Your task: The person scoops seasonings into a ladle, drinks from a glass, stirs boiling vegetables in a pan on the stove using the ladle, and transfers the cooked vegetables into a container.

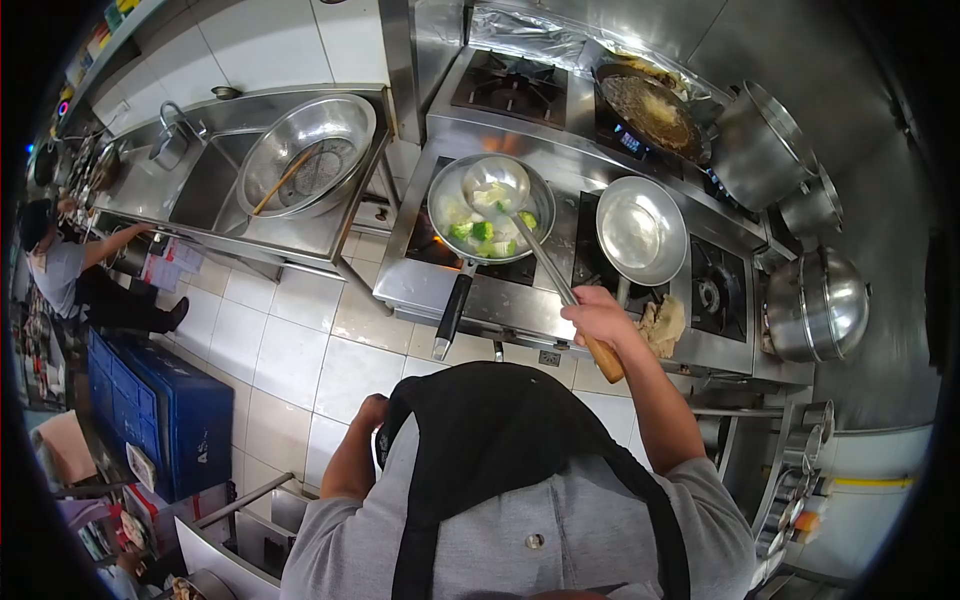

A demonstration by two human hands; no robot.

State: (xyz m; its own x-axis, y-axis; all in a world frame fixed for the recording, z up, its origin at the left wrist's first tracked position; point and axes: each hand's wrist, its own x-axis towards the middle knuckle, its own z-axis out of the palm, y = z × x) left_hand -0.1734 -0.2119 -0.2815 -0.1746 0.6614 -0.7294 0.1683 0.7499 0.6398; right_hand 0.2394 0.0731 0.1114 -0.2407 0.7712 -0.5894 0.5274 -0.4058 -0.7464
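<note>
My right hand [598, 318] is closed around the long-handled ladle [545, 255], near its wooden end. The ladle's round metal bowl is inside the wok [546, 185], toward the back. Broccoli pieces [483, 232] and pale food lie in the wok, which sits on a burner with flame showing at its left. The wok's black handle [455, 308] points toward me with no hand on it. At the left edge of my black apron [480, 420] is my left hand [372, 411], bent in close to my body; its fingers are mostly hidden.
An empty metal pan [641, 230] rests on the right burner beside a crumpled cloth [662, 325]. Behind are a dark oily pan [655, 110] and a tall pot [760, 150]. Leftward stand a sink counter with a large bowl [255, 165], a blue bin [195, 420] and another person [65, 265].
</note>
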